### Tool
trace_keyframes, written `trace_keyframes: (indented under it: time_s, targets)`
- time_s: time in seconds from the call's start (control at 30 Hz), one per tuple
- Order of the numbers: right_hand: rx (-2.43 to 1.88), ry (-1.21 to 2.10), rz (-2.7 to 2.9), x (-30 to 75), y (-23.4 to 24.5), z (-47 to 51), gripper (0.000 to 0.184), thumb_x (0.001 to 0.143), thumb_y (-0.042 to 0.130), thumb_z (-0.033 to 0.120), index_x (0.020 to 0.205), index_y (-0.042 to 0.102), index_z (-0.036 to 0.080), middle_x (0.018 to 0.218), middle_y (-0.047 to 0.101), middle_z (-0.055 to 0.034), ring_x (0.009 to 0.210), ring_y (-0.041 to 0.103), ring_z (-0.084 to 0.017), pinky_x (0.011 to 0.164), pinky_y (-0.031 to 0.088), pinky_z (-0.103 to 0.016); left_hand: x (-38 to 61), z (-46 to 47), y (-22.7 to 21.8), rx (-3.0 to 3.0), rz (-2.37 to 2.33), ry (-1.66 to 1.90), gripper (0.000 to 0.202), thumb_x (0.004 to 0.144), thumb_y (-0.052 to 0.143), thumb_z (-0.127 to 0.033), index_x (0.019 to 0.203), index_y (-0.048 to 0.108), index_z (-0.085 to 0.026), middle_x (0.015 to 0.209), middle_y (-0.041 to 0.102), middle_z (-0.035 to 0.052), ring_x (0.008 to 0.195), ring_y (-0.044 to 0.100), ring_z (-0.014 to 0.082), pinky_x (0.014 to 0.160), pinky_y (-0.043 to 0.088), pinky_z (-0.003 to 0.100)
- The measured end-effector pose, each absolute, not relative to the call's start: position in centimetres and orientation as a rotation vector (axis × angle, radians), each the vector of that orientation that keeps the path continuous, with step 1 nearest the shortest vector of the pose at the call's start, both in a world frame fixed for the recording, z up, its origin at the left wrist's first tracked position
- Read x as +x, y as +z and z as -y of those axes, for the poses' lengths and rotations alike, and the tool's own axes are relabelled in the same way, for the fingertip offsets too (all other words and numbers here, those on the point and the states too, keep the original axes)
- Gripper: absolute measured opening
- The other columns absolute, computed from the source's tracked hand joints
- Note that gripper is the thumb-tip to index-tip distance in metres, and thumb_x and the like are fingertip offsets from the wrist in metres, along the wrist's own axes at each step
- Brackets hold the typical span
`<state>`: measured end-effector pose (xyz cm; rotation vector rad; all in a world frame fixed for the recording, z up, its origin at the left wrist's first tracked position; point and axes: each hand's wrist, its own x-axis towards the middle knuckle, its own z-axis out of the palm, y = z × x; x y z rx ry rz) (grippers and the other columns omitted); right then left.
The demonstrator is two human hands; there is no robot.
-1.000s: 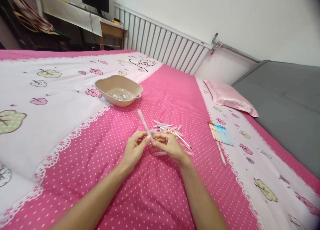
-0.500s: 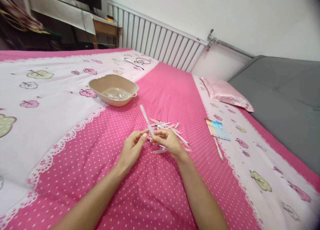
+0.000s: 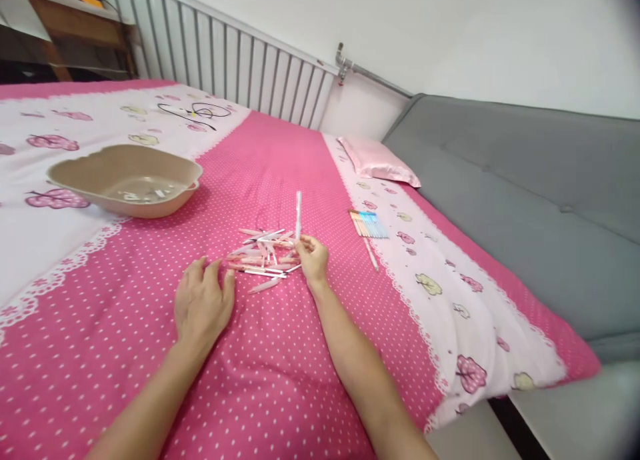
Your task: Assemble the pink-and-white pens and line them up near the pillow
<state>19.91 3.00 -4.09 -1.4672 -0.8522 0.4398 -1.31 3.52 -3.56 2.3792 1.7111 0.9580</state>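
Basically, head cam, centre of frame: R hand (image 3: 313,260) has a pale, translucent pen (image 3: 299,215) pinched by its lower end b/w thumb & fingertips, the other fingers curled in. Pen stands near upright in the pic, its shaft rising above the hand, top end free. Pen pile (image 3: 263,257), pink & white pcs lying criss-cross, sits just L of that hand, mid-frame; pile's R edge comes right up near the fingers.

L hand (image 3: 203,303) is L of the pile, a bit lower in frame: back of hand up, fingers loosely spread & slightly bent, thumb out twd the pile's L end, nothing seen in its grip. Can't tell if the thumb touches a pen. L forearm runs up from bottom L, R forearm from bottom R, slanting in twd the pile.

Pink dotted bedspread (image 3: 280,380) under it all. Beige basin (image 3: 145,210) w/ small whitish bits inside, L side of frame, above L hand. R of centre: row of blue & orange-ish pens (image 3: 370,224), w/ a single pale pen (image 3: 371,255) just below. Pink pillow (image 3: 377,160) farther up, by grey headboard (image 3: 525,180), upper R.
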Motion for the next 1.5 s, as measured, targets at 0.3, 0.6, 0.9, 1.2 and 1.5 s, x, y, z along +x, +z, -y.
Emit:
trace_keyframes:
  time_s: [0.3, 0.6, 0.9, 1.2, 1.5]
  targets:
    - [-1.794, -0.006, 0.727, 25.7, -3.0, 3.2, 0.042, 0.078, 0.051, 0.039, 0.103, 0.065, 0.009, 0.091, 0.071, -0.0115, 0.077, 0.065, -0.016, 0.072, 0.05, -0.026, -1.6, -3.4, -3.8, 2.45, -1.727, 0.895, 0.05, 0.087, 0.029, -0.041, 0.112, 0.058, -0.009, 0.123, 0.052, 0.0183, 0.117, 0.045, 0.0304, 0.099, 0.034, 0.043]
    - [-2.198, -0.144, 0.541, 31.4, -3.4, 8.9, 0.031, 0.075, 0.055, 0.034, 0.094, 0.07, 0.015, 0.084, 0.072, -0.01, 0.08, 0.065, -0.022, 0.076, 0.046, -0.029, -1.5, -3.6, -3.7, 2.488, -1.73, 0.841, 0.057, 0.087, 0.026, -0.044, 0.111, 0.06, -0.004, 0.121, 0.053, 0.0216, 0.113, 0.047, 0.0315, 0.1, 0.034, 0.04]
    - [-2.434, -0.163, 0.502, 31.6, -4.7, 9.2, 0.027, 0.076, 0.053, 0.032, 0.093, 0.07, 0.02, 0.086, 0.071, -0.0075, 0.08, 0.063, -0.021, 0.068, 0.045, -0.028, -1.6, -3.7, -4.0, 2.483, -1.721, 0.861, 0.054, 0.086, 0.028, -0.044, 0.109, 0.061, -0.008, 0.121, 0.053, 0.0199, 0.113, 0.048, 0.0304, 0.098, 0.035, 0.042]
    - [-2.511, -0.215, 0.505, 31.6, -5.0, 8.4, 0.029, 0.077, 0.05, 0.033, 0.093, 0.071, 0.02, 0.085, 0.071, -0.0108, 0.078, 0.064, -0.022, 0.066, 0.045, -0.029, -1.6, -3.6, -3.9, 2.484, -1.719, 0.843, 0.054, 0.086, 0.029, -0.044, 0.108, 0.062, -0.008, 0.12, 0.054, 0.02, 0.112, 0.048, 0.0303, 0.099, 0.035, 0.041]
    - [-2.548, -0.254, 0.505, 31.5, -5.1, 8.1, 0.032, 0.077, 0.05, 0.039, 0.09, 0.071, 0.019, 0.082, 0.07, -0.0126, 0.078, 0.063, -0.024, 0.068, 0.044, -0.031, -1.6, -3.2, -3.6, 2.492, -1.706, 0.829, 0.052, 0.086, 0.029, -0.044, 0.107, 0.063, -0.01, 0.118, 0.055, 0.0184, 0.111, 0.048, 0.0297, 0.099, 0.034, 0.04]
